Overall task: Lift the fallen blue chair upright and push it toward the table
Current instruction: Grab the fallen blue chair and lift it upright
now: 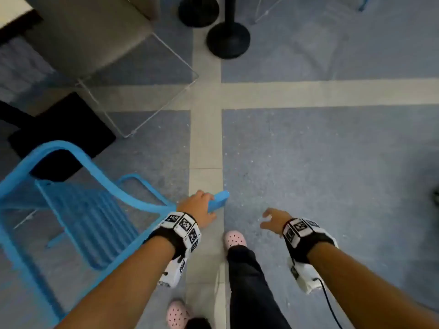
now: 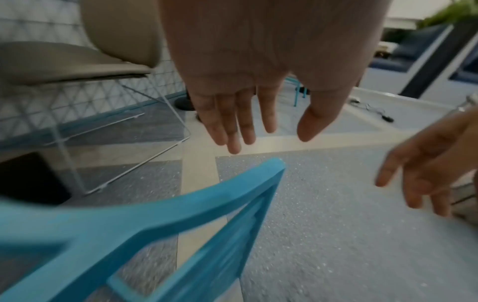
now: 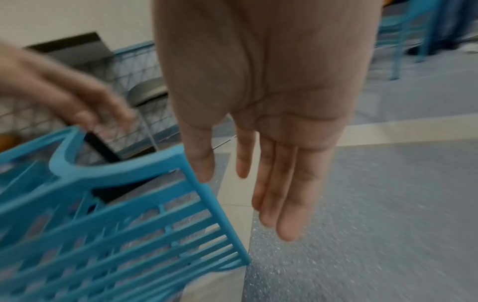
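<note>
1. The blue chair (image 1: 78, 210) lies tipped on the floor (image 1: 332, 150) at lower left, its slatted panel (image 3: 145, 235) and curved frame toward the person.
2. A grey chair (image 1: 90, 32) on a wire frame stands behind it, beside a white tabletop (image 1: 11, 8) corner.
3. The left hand (image 1: 199, 207) hovers at the blue chair's corner, fingers (image 2: 232, 122) straight and slightly spread; whether they touch it is unclear.
4. The right hand (image 1: 273, 220) hangs free over the floor, fingers (image 3: 284, 194) straight, holding nothing.

Head cam looks steeply down; both wrist cams look close along palms, all sharing blue chair (image 1: 78, 210) & floor (image 1: 332, 150).
</note>
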